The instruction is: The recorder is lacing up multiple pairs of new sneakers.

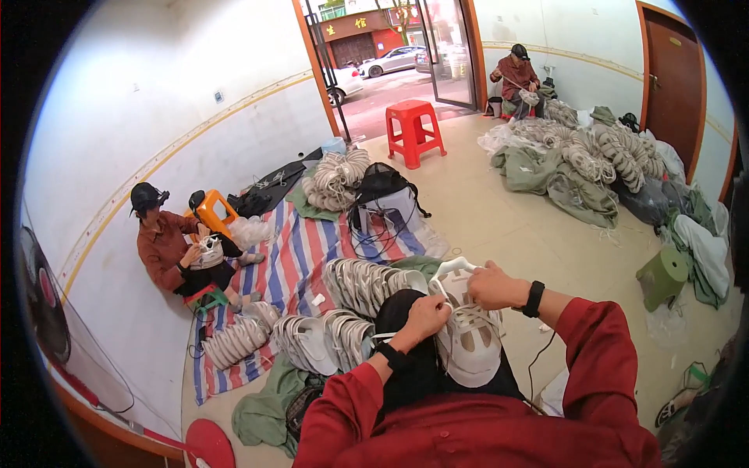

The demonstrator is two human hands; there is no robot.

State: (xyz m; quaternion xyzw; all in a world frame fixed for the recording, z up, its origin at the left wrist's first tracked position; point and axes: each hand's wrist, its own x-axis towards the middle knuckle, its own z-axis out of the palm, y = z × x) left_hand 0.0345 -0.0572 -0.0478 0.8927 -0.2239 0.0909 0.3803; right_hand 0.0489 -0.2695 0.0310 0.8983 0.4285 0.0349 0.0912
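A pale beige and white lace-up shoe (473, 351) lies across my lap, its toe toward me and its opening facing away. Crossed laces run over its front. My left hand (426, 318) is closed at the shoe's left side, pinching a white shoelace (385, 336) whose end trails out to the left. My right hand (495, 288) is closed with curled fingers at the right side of the opening, above the laces. Just what its fingertips grip is hidden. Both wrists wear dark bands.
Rows of nested shoes (308, 343) lie to my left on a striped sheet (292, 243). One person (168, 249) sits there with a shoe; another (519, 82) sits near the doorway. A red stool (413, 132) stands ahead. Shoe piles (589, 156) and a green bin (662, 277) are at right.
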